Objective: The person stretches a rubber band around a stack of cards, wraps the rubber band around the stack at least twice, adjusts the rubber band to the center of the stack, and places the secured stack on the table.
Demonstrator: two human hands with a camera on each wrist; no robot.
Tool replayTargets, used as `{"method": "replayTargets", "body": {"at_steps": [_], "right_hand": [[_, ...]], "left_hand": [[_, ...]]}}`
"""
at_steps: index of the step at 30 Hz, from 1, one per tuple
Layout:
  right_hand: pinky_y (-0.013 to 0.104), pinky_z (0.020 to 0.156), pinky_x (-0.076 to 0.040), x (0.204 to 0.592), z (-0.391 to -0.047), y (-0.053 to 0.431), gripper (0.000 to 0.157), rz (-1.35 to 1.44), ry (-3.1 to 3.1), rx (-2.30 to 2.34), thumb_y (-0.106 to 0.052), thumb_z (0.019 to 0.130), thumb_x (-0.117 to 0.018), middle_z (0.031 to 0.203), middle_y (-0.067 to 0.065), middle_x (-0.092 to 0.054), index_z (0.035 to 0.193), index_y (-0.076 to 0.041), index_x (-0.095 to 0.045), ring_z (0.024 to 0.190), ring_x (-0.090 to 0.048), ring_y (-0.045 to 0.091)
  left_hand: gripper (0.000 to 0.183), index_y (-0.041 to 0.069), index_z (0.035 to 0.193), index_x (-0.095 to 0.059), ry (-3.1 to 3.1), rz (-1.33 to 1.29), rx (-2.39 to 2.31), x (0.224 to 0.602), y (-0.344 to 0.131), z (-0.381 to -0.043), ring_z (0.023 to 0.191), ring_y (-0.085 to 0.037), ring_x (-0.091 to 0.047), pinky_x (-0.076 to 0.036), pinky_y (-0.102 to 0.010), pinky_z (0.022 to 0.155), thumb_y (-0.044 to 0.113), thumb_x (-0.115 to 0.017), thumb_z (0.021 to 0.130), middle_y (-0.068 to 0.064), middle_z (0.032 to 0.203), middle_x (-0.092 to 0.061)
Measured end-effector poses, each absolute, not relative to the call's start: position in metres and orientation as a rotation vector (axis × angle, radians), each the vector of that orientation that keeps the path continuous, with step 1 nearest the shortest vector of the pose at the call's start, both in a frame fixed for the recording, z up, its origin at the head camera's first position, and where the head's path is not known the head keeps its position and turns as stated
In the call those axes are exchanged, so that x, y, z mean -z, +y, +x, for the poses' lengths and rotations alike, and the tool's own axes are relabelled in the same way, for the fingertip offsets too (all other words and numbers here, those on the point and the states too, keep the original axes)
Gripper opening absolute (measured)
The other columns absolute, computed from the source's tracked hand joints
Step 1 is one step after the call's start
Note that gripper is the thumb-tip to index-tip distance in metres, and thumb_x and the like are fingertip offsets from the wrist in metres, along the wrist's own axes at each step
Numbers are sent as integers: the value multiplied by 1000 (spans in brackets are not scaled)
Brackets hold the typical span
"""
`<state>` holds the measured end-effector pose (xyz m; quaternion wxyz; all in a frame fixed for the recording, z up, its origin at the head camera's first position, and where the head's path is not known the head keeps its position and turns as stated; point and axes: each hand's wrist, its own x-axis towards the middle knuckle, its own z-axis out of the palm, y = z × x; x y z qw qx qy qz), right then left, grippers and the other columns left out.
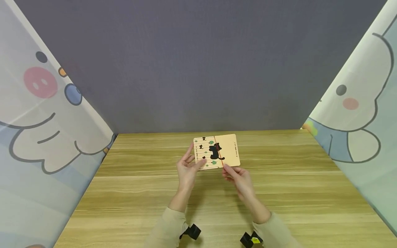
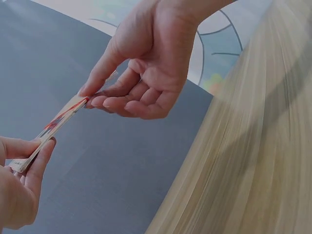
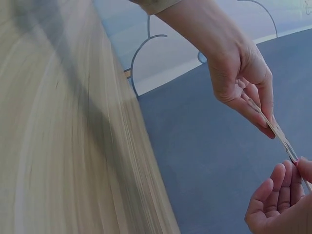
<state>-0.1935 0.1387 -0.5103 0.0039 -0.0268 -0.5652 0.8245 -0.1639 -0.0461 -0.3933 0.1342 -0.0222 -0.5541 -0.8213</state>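
Observation:
A small, thin notebook [image 1: 230,148] is held up over the table. Its cover is cream, with a black cat, green leaves and dark lines on the left part. A red elastic band [image 1: 220,155] runs across it from top to bottom. My left hand [image 1: 187,172] grips the left side, thumb on the cover and fingers behind. At the lower edge, where the band crosses, my right hand [image 1: 241,179] pinches the red band between thumb and forefinger. The left wrist view shows the notebook [image 2: 48,134] nearly edge-on, with the right hand [image 2: 146,73] at its far end.
Both hands are above a wood-grain table [image 1: 139,193]. A dark grey panel [image 1: 204,69] rises behind its far edge, and cartoon-printed curtains [image 1: 40,131] flank it on both sides. Black wrist camera mounts [image 1: 194,231] show near the sleeves.

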Motion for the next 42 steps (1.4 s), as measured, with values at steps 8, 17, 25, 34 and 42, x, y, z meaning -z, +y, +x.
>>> {"method": "replayTargets", "body": {"at_steps": [8, 17, 25, 34, 42], "right_hand": [[30, 63, -56, 474, -174, 131, 18, 41, -1809, -2548, -17, 80, -66, 77, 14, -66, 82, 0, -68, 66, -62, 17], [32, 69, -56, 405, -144, 111, 9, -190, -1880, -2599, -5, 81, -63, 68, 6, -65, 77, 3, -66, 63, -62, 17], [32, 66, -57, 450, -161, 125, 26, 83, -1817, -2557, -19, 80, -66, 76, 11, -66, 86, 6, -65, 66, -62, 16], [32, 66, -57, 407, -142, 115, 20, -257, -1833, -2551, -14, 76, -70, 68, 4, -65, 77, 4, -65, 62, -61, 15], [32, 66, -57, 405, -141, 106, 10, -319, -1715, -2638, -4, 79, -65, 67, 7, -64, 70, -1, -65, 57, -61, 16]], "left_hand": [[68, 11, 126, -49, -1630, -123, 2331, 395, -42, -164, 51, -14, -61, -57, -31, 61, -14, -68, 66, -24, 100, -60], [67, 8, 127, -48, -1634, -171, 2323, 397, -35, -162, 52, -15, -62, -56, -31, 62, -13, -68, 67, -24, 102, -60], [68, 8, 127, -47, -1620, -138, 2357, 396, -39, -163, 54, -14, -63, -56, -30, 63, -15, -67, 67, -26, 99, -60], [67, 7, 128, -46, -1603, -141, 2357, 397, -40, -162, 57, -17, -64, -56, -31, 63, -14, -67, 68, -26, 100, -60], [69, 9, 130, -45, -1579, -135, 2389, 400, -40, -161, 65, -23, -65, -56, -33, 60, -14, -66, 69, -24, 104, -59]]}}
